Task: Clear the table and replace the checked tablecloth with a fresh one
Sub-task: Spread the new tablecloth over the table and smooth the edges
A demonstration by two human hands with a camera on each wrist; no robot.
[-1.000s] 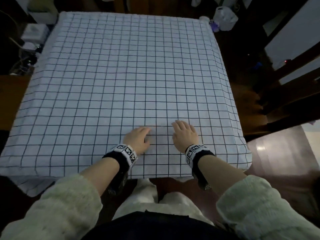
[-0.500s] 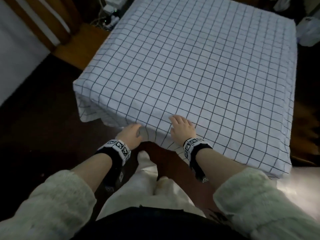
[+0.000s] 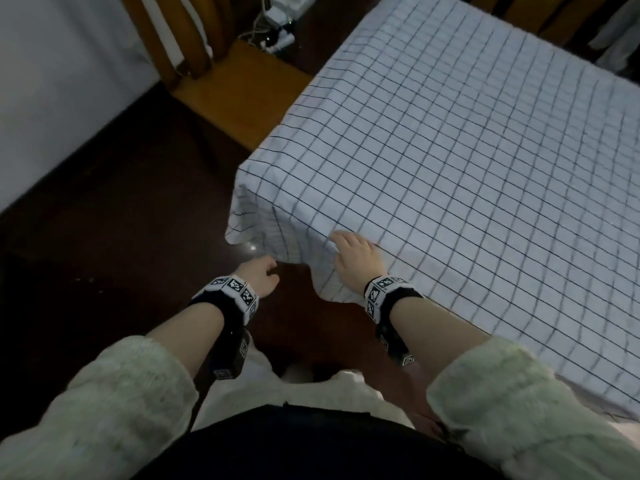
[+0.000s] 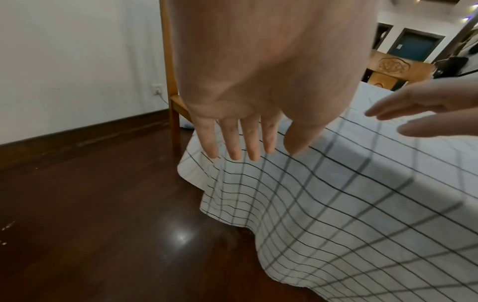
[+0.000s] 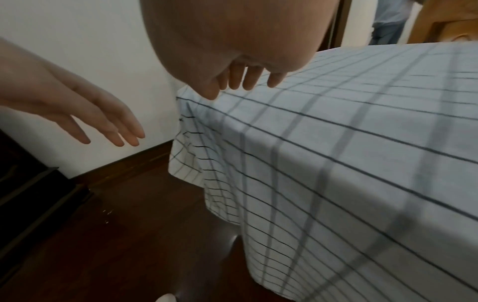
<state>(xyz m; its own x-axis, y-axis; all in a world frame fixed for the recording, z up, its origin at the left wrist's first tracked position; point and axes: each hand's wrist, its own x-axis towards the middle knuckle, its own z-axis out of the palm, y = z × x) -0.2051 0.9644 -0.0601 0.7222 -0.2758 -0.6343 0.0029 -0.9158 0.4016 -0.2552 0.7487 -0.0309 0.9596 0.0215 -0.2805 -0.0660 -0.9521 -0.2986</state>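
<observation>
White cotton tablecloth with thin black check [image 3: 450, 174] lies spread over table, near edge draping toward dark wood floor [image 3: 104, 237]. Right hand [image 3: 355, 261] flat at table edge, fingers straight – likely pinning or smoothing fabric; contact unclear through blur. Left hand [image 3: 259, 278] off cloth just beside hanging hem, fingers relaxed, holding nothing – placed to take corner. Wooden chair [image 3: 235, 88] stands beyond corner.

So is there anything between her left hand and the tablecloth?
Nothing visible. The left hand hangs open over bare floor beside the tablecloth overhang, only air between. The right hand already rests on the cloth's edge.
</observation>
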